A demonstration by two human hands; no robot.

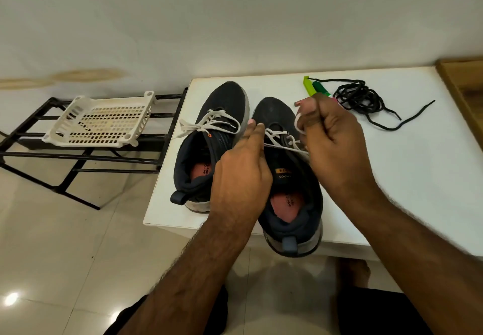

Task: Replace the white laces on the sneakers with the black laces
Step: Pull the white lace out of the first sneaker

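The right grip (326, 131) is curled tight around a loop of white lace (298, 125) drawn out of the right shoe (290, 204), fingers wrapped round it above the eyelets; the left grip (243, 167) has its fingers mostly straight and close together, the tips touching the same lace where it runs taut across the tongue. That shoe sits nearest, its heel hanging over the front edge of the bench (392, 178), and its lace looks loosened at the top yet threaded through the lower eyelets. Just beside it, on the left and slightly farther back, the left shoe (209, 146) carries its white lace (209, 123) fully in place and tied in a bow. Farther back on the right lie the black laces (363, 97) in a loose tangle, well apart from both shoes and untouched, with green markers (313, 88) just beside them. Off the bench to the left a white basket (102, 120) rests on a black rack (78, 157). By my reading the job is at its start: one white lace is being unthreaded, the other is not yet begun, and no black lace has gone into any eyelet, so nearly all the work remains.
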